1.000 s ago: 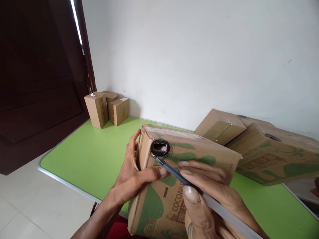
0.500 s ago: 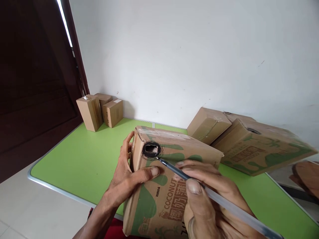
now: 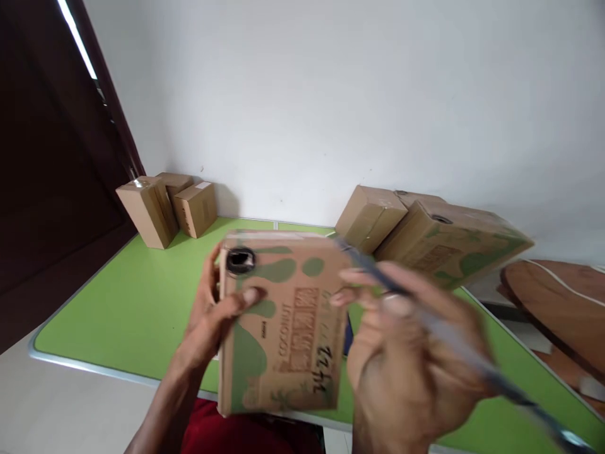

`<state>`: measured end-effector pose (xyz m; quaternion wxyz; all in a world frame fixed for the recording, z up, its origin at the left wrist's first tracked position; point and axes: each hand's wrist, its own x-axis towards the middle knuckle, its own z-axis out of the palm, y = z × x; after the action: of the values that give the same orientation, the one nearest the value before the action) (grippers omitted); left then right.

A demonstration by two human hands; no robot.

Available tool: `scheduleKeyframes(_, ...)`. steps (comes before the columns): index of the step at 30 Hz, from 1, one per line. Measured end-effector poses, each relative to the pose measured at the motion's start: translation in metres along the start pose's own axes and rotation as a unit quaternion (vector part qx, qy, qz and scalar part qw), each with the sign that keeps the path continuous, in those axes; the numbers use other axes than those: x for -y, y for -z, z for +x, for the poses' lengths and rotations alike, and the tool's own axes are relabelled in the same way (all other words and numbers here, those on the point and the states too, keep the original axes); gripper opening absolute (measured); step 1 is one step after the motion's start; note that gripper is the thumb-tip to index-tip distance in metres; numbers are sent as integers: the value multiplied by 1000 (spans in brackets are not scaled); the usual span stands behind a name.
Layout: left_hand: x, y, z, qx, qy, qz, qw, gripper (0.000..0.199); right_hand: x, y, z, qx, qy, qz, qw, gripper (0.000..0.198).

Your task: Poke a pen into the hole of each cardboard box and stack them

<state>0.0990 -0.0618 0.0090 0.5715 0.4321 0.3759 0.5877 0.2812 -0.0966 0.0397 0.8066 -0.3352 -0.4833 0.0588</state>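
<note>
A cardboard box (image 3: 269, 284) with green patches, brown COCONUT lettering and a black handwritten number is held tilted up over the table's front edge. My left hand (image 3: 212, 315) grips its left side, thumb on the front face and fingers behind. Near the box's top left corner is a hole ringed with thick black ink (image 3: 241, 270). My right hand (image 3: 401, 353), blurred by motion, pinches a pen (image 3: 439, 325) with a dark grip and clear barrel. The pen's tip points up-left by the box's upper right corner; whether it touches cannot be told.
On the green table (image 3: 137, 302), several small cartons (image 3: 196, 210) stand at the back left. Bigger boxes (image 3: 454, 246) lean together at the back right, against the white wall. A brown wooden stool or tabletop (image 3: 558, 302) with a white cable stands beyond the right edge.
The pen has moved away from the inked ring toward the upper right. The box has turned to face me more squarely and sits farther left. The view has shifted slightly.
</note>
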Motion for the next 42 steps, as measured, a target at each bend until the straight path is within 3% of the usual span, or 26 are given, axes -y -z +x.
scheduleKeyframes(2, -6, 12, 6, -42, -6, -3, 999, 95, -26, 15, 13, -83, 44, -47, 995, 19)
scheduleKeyframes(3, -9, 20, 10, -64, -16, 3, 998, 92, -45, 25, 16, -68, 42, -117, 990, 21)
scheduleKeyframes(4, -11, 28, 13, -86, -34, 12, 996, 89, -65, 36, 16, 7, 19, -209, 978, 25)
scheduleKeyframes(5, -12, 35, 17, -107, -54, 23, 992, 88, -87, 46, 13, 130, -1, -309, 942, 31)
scheduleKeyframes(6, -14, 43, 20, -128, -77, 36, 988, 86, -109, 54, 8, 281, -17, -395, 874, 40)
scheduleKeyframes(7, -14, 49, 23, -146, -100, 51, 983, 86, -130, 60, 0, 359, -30, -416, 835, 43)
scheduleKeyframes(9, -15, 57, 26, -173, -129, 82, 973, 86, -165, 64, -19, 441, -43, -442, 780, 39)
scheduleKeyframes(12, -14, 60, 27, -190, -123, 116, 967, 90, -195, 56, -45, 511, -54, -477, 714, 12)
scheduleKeyframes(14, -13, 59, 26, -190, -112, 117, 968, 92, -201, 49, -55, 540, -61, -492, 680, 18)
scheduleKeyframes(16, -12, 57, 25, -182, -105, 111, 971, 92, -199, 47, -57, 556, -72, -501, 659, 24)
scheduleKeyframes(20, -10, 55, 24, -169, -86, 115, 975, 96, -178, 57, -52, 531, -123, -543, 639, 65)
scheduleKeyframes(23, -11, 56, 22, -180, -88, 117, 973, 104, -154, 74, -55, 435, -209, -621, 617, 59)
scheduleKeyframes(26, -12, 57, 19, -183, -74, 121, 973, 113, -134, 89, -68, 328, -307, -675, 586, 73)
scheduleKeyframes(29, -13, 56, 17, -170, -54, 129, 976, 111, -129, 97, -74, 278, -365, -668, 586, 71)
scheduleKeyframes(34, -9, 51, 13, -146, -65, 96, 982, 110, -142, 110, -58, 246, -439, -600, 622, 77)
scheduleKeyframes(39, 2, 48, 15, -114, -61, 72, 989, 117, -151, 126, -55, 217, -512, -477, 681, 44)
scheduleKeyframes(42, 9, 49, 17, -99, -58, 67, 991, 118, -143, 135, -59, 198, -545, -369, 726, 41)
